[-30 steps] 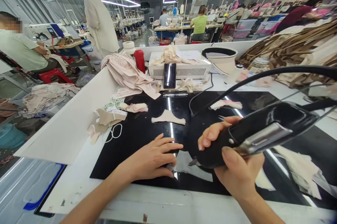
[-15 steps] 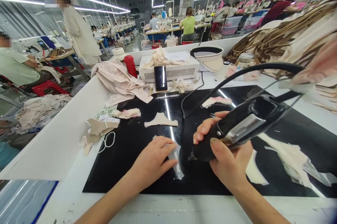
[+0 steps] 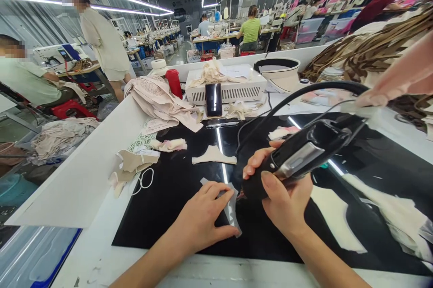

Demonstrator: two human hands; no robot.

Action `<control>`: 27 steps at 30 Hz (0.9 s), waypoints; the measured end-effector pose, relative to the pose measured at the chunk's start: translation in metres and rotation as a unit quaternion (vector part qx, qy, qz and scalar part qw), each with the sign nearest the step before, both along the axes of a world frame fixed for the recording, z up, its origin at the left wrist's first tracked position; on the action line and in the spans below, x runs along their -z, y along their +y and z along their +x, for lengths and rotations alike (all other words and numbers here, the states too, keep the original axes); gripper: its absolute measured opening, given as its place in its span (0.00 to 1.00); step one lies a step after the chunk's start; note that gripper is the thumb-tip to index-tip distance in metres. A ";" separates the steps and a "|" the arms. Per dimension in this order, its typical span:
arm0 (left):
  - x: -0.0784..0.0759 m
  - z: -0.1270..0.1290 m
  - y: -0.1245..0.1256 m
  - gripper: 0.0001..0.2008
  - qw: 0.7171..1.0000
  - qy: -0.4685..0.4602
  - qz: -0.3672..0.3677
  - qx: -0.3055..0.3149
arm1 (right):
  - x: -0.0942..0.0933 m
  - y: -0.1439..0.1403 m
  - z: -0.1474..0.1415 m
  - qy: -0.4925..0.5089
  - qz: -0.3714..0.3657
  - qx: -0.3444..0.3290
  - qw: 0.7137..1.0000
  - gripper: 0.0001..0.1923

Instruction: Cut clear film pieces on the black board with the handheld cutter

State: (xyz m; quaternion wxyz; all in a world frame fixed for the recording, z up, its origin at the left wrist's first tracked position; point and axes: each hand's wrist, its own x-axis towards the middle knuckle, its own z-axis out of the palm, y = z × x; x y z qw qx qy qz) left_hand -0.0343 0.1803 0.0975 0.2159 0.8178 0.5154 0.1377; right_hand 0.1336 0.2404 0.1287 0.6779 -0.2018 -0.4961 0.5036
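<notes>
**Hands on a fabric piece at the black mat**

Fabric piece (image 3: 232, 204) lies flat on the black mat (image 3: 176, 188), near the front edge of the table. The left hand (image 3: 199, 218) presses it down, fingers spread apart on the cloth. The right hand (image 3: 282, 193) is clamped around a black corded tool (image 3: 304, 155), its tip just beside the piece. A phone (image 3: 214, 99) leans against a white box (image 3: 237, 89) farther back.
</notes>
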 end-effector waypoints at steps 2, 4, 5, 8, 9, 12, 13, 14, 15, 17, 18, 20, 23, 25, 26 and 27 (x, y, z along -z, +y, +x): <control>0.001 0.000 0.000 0.39 1.000 -0.004 0.002 0.000 | 0.001 -0.001 0.000 -0.007 -0.002 0.002 1.000 0.21; 0.002 0.001 0.000 0.39 1.000 -0.010 0.009 0.001 | 0.002 -0.001 -0.001 -0.012 -0.003 -0.001 1.000 0.21; 0.003 0.001 -0.001 0.39 1.000 -0.012 0.012 0.002 | 0.003 -0.001 -0.001 -0.013 -0.003 -0.001 1.000 0.21; 0.004 0.000 -0.001 0.39 1.000 -0.018 0.013 0.003 | 0.004 -0.001 -0.002 -0.012 0.000 0.002 1.000 0.19; 0.004 0.000 -0.002 0.39 1.000 -0.018 0.011 0.003 | 0.004 -0.001 -0.002 -0.011 0.002 0.001 1.000 0.19; 0.002 -0.001 -0.002 0.39 1.000 -0.020 0.002 0.003 | 0.002 -0.004 -0.001 -0.006 0.004 -0.006 1.000 0.18; 0.002 -0.001 -0.001 0.39 1.000 -0.022 0.001 0.002 | 0.002 -0.005 0.000 -0.003 0.001 -0.008 1.000 0.18; 0.001 -0.001 -0.001 0.40 1.000 -0.023 -0.001 0.002 | 0.001 -0.007 0.000 -0.001 -0.002 -0.011 1.000 0.19; 0.001 -0.001 -0.001 0.40 1.000 -0.026 -0.002 0.002 | 0.001 -0.009 0.001 0.000 -0.006 -0.014 1.000 0.19; 0.000 -0.001 -0.001 0.40 1.000 -0.030 -0.003 0.002 | 0.001 -0.012 0.002 0.000 -0.009 -0.024 1.000 0.19; 0.001 -0.001 -0.001 0.41 1.000 -0.031 -0.004 0.002 | 0.001 -0.014 0.002 -0.002 -0.009 -0.028 1.000 0.19; 0.001 -0.001 -0.001 0.41 1.000 -0.030 -0.005 0.003 | 0.003 -0.015 0.001 -0.008 -0.009 -0.029 1.000 0.18; 0.002 -0.001 0.000 0.41 1.000 -0.023 -0.006 0.005 | 0.003 -0.017 0.001 -0.014 -0.015 -0.027 0.999 0.18; 0.002 -0.001 0.000 0.41 1.000 -0.021 -0.004 0.005 | 0.002 -0.018 0.003 -0.013 -0.017 -0.032 0.999 0.19; 0.002 -0.002 0.000 0.41 1.000 -0.021 -0.003 0.006 | 0.001 -0.019 0.004 -0.012 -0.016 -0.035 0.999 0.19; 0.002 -0.002 0.000 0.40 1.000 -0.023 -0.001 0.008 | 0.001 -0.021 0.005 -0.012 -0.012 -0.036 0.999 0.19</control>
